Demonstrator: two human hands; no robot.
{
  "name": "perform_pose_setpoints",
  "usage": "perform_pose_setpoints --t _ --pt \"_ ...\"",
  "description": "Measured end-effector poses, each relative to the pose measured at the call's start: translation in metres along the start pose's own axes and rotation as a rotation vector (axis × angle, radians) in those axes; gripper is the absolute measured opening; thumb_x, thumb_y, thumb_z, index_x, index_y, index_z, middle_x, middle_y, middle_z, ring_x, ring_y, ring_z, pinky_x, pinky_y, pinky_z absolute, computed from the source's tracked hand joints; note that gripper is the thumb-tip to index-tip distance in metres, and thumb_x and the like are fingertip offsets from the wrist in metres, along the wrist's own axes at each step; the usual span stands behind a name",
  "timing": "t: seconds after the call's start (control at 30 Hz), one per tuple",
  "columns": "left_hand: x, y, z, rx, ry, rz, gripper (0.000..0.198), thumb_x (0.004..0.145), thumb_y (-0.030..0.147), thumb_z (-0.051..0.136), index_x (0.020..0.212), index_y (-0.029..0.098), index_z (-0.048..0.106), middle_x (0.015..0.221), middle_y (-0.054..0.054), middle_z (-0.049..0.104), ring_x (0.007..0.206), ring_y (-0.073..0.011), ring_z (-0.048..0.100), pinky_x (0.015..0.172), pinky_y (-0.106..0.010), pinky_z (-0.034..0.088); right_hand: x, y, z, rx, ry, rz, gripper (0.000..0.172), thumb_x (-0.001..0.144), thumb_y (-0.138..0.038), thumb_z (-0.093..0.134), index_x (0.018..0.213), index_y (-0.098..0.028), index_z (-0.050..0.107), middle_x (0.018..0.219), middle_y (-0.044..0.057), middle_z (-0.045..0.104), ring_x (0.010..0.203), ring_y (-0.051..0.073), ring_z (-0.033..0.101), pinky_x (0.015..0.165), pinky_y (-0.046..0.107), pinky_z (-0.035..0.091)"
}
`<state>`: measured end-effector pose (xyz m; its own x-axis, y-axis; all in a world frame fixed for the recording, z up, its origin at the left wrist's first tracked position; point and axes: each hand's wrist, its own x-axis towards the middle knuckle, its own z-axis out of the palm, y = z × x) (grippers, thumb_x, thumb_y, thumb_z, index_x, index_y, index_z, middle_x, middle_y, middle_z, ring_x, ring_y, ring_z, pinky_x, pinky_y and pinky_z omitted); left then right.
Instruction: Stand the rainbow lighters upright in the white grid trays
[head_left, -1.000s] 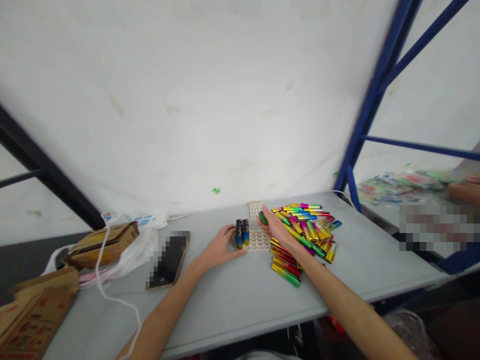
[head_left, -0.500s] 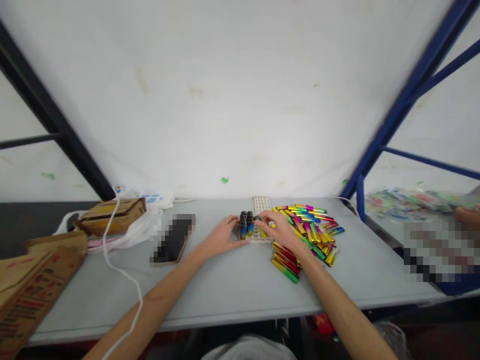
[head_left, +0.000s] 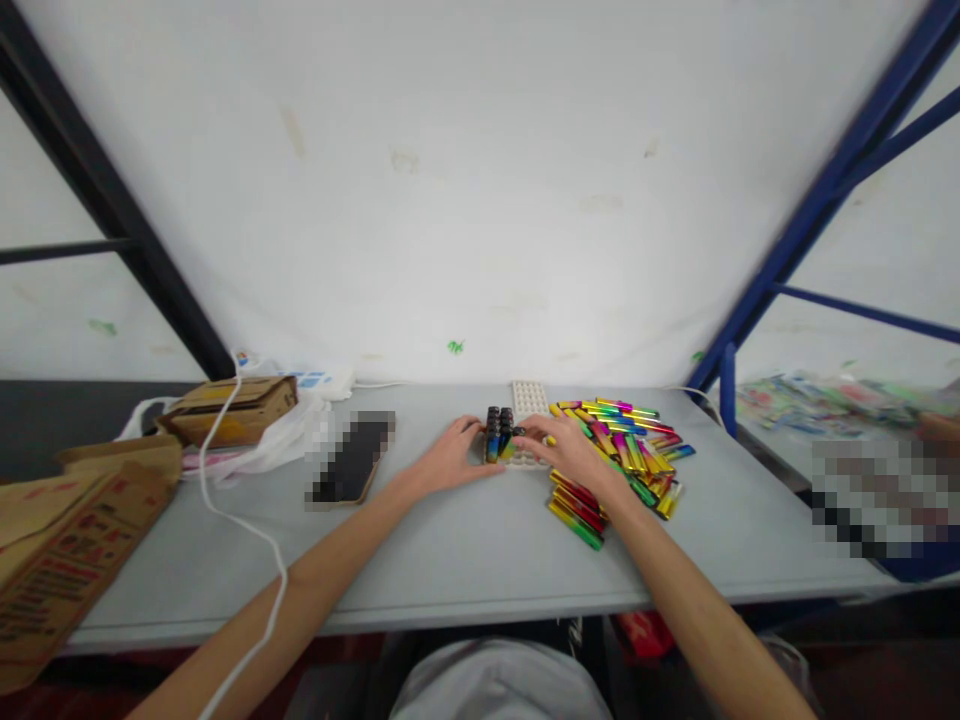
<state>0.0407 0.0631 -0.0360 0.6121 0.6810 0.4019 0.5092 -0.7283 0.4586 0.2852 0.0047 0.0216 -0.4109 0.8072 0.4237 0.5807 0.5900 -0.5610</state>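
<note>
Two pitted trays [head_left: 530,398]; two rows of glossy upright tubes [head_left: 493,436]; left hand [head_left: 452,460] wide beside them; right hand [head_left: 568,450] pinching one tilted tube [head_left: 508,449].

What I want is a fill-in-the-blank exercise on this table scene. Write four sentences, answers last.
1. The loose shiny tubes lie to the picture's ____ of the black-topped tubes.
2. The hand between the phone and the black-topped tubes is the person's ____.
3. The cord crossing the forearm is ____.
4. The metal frame at the picture's right is ____.

Missing words: right; left; white; blue.
</note>
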Motion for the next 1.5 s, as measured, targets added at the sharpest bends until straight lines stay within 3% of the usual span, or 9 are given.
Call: perform_pose_setpoints --t 0.37,0.63,0.77,0.87,0.97,1.07,1.2,1.33,1.5 --pt "0.003 0.000 0.000 0.015 -0.007 0.020 0.064 0.079 0.061 0.074 0.127 0.021 0.059 0.126 -0.013 0.061 0.120 -0.0331 0.057 0.108 -0.048 0.046 0.001 0.011 0.014 -0.041 -0.072 -0.052 0.033 0.099 -0.049 0.056 0.109 -0.020 0.069 0.078 0.003 0.073 0.065 0.017 0.064 0.066 0.026 0.046" --pt "0.004 -0.001 0.000 0.056 -0.019 0.012 0.064 0.080 0.065 0.071 0.124 0.019 0.060 0.124 -0.013 0.062 0.119 -0.0329 0.057 0.106 -0.047 0.047 0.002 0.008 0.011 -0.233 -0.087 0.031 0.041 0.096 -0.054 0.059 0.078 -0.018 0.069 0.068 0.003 0.070 0.060 0.015 0.060 0.059 0.025 0.036" --pt "0.004 0.000 -0.002 0.072 -0.035 0.004 0.068 0.081 0.067 0.069 0.126 0.017 0.059 0.126 -0.015 0.061 0.120 -0.0331 0.057 0.107 -0.047 0.046 0.002 0.014 -0.008 -0.336 -0.056 0.081 0.050 0.100 -0.055 0.049 0.073 -0.018 0.069 0.066 0.004 0.069 0.059 0.015 0.058 0.061 0.027 0.034" --pt "0.005 0.001 -0.003 0.071 -0.042 0.016 0.069 0.081 0.067 0.068 0.127 0.017 0.059 0.128 -0.015 0.061 0.121 -0.0334 0.057 0.108 -0.048 0.046 0.000 0.029 -0.031 -0.508 0.109 0.182 0.052 0.106 -0.048 0.038 0.080 -0.018 0.070 0.076 0.008 0.073 0.068 0.018 0.061 0.068 0.028 0.036" --pt "0.005 0.001 -0.004 0.068 -0.040 0.019 0.069 0.080 0.068 0.069 0.126 0.018 0.059 0.127 -0.015 0.061 0.120 -0.0337 0.058 0.107 -0.048 0.047 -0.007 0.053 -0.053 -0.627 0.196 0.373 0.034 0.104 -0.039 0.045 0.100 -0.017 0.071 0.095 0.011 0.075 0.086 0.021 0.066 0.078 0.028 0.040" --pt "0.005 0.000 -0.003 0.077 -0.035 0.023 0.067 0.081 0.068 0.069 0.126 0.020 0.059 0.127 -0.014 0.061 0.119 -0.0329 0.058 0.107 -0.048 0.047 -0.017 0.075 -0.064 -0.681 0.135 0.574 0.030 0.099 -0.039 0.055 0.107 -0.015 0.070 0.103 0.015 0.075 0.098 0.025 0.067 0.084 0.031 0.042" --pt "0.005 -0.001 -0.003 0.091 -0.037 0.026 0.067 0.081 0.068 0.068 0.126 0.019 0.059 0.127 -0.014 0.061 0.118 -0.0323 0.059 0.107 -0.047 0.048 -0.026 0.085 -0.065 -0.637 -0.013 0.671 0.034 0.091 -0.042 0.067 0.111 -0.014 0.070 0.104 0.015 0.074 0.095 0.026 0.069 0.080 0.031 0.045" --pt "0.005 0.000 -0.004 0.092 -0.041 0.027 0.068 0.082 0.068 0.067 0.126 0.018 0.059 0.127 -0.015 0.061 0.118 -0.0319 0.059 0.106 -0.047 0.048 -0.025 0.080 -0.061 -0.630 -0.070 0.656 0.026 0.087 -0.031 0.071 0.108 -0.015 0.071 0.106 0.015 0.074 0.096 0.026 0.069 0.080 0.030 0.046" --pt "0.004 0.001 -0.004 0.115 -0.044 0.033 0.071 0.083 0.070 0.065 0.127 0.015 0.058 0.127 -0.017 0.060 0.118 -0.0325 0.059 0.107 -0.048 0.048 -0.017 0.071 -0.058 -0.403 0.071 0.462 0.021 0.092 -0.035 0.065 0.101 -0.016 0.072 0.100 0.012 0.076 0.090 0.023 0.069 0.080 0.030 0.048"
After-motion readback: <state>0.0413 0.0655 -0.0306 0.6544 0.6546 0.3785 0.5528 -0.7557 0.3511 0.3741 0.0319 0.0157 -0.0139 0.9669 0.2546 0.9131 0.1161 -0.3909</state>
